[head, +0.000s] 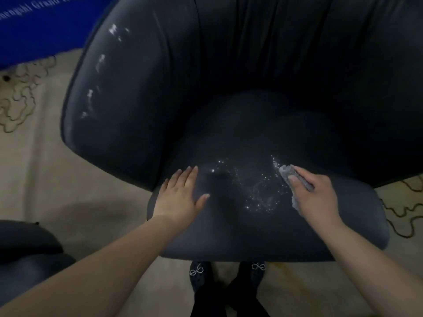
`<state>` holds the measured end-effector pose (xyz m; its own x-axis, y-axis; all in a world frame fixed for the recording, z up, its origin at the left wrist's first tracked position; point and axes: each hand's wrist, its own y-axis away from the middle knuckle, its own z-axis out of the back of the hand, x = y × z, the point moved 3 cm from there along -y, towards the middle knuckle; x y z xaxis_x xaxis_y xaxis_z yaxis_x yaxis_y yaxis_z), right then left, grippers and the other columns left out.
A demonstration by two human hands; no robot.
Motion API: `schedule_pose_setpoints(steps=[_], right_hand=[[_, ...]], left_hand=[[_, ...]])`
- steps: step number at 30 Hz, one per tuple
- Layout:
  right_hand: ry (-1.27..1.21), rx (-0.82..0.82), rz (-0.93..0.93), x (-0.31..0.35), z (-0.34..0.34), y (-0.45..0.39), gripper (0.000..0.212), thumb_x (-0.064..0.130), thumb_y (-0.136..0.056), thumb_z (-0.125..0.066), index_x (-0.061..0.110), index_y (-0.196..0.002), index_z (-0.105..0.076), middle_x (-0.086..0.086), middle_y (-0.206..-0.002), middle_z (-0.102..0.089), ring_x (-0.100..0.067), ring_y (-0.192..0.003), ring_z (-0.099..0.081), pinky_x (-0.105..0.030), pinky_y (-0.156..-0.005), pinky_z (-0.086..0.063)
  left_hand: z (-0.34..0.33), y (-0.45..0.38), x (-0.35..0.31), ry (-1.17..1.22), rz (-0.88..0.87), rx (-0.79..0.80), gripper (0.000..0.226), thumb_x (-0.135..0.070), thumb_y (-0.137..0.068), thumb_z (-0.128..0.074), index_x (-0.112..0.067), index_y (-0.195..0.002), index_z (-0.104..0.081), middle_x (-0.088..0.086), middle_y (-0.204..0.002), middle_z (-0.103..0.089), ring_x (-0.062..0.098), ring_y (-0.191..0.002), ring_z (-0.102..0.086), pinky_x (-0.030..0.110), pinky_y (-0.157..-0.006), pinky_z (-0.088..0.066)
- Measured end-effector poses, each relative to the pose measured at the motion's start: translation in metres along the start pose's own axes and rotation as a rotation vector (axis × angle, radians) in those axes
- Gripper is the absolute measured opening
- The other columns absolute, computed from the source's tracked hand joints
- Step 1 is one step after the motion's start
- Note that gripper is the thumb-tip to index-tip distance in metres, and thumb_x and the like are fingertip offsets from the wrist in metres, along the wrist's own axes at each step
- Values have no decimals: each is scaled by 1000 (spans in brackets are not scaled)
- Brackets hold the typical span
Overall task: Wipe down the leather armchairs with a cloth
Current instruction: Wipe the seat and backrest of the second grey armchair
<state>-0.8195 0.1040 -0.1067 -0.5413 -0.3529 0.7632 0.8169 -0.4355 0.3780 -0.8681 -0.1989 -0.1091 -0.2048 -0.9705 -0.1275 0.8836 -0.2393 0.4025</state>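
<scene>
Left hand (180, 195) flat, fingers straight and spread; right hand (317, 193) curled in a grip; both forearms extended

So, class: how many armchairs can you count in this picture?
2. One armchair fills the centre, under both hands; part of a second armchair shows at lower left. Others may lie out of view.

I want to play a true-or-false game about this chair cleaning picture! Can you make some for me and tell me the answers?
1. The right hand holds a grey cloth. True.
2. The left hand holds a spray bottle. False: it lies flat and open on the seat.
3. Shiny wet spots sit on the seat between the hands. True.
4. The chair is bright red. False: it is dark.
5. The cloth lies on the floor. False: it is on the seat, under the right hand.
</scene>
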Motion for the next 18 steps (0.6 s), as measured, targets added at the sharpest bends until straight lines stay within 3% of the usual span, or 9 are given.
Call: schedule_pose_setpoints(steps=[6,9,15,18], right_hand=[[16,11,93,-25,-52,-27,29,35,-91,-60,38,-120,-61,7,-107,-44,9,-89,-50,6,-74,-32],[3,43,184,-25,-79,-42,31,30,-90,-63,36,-121,-62,11,-100,-42,21,-87,-46,10,-73,-28],[37,82,359,-11,-132,-76,36,25,-89,-65,31,-125,-61,11,-98,-39,9,-93,-45,5,-89,-27],[146,64,537,-2,-153,-90,38,17,-90,-65,21,-127,-60,1,-105,-42,-14,-102,-47,-17,-99,-38]], left_hand=[[-55,-37,17,7,33,-6,96,-70,-83,-48,-25,-153,0,-5,-162,-4,17,-148,-3,39,-117,-13],[-69,-53,23,20,10,-4,104,-70,-77,-57,-27,-153,0,-6,-162,0,18,-147,-1,40,-117,-12],[-79,-79,35,33,-43,-9,113,-71,-71,-63,-30,-153,3,-10,-161,8,14,-147,5,41,-116,-8],[-84,-84,40,65,-49,1,117,-71,-67,-66,-31,-153,2,-12,-160,10,12,-146,6,40,-117,-9]])
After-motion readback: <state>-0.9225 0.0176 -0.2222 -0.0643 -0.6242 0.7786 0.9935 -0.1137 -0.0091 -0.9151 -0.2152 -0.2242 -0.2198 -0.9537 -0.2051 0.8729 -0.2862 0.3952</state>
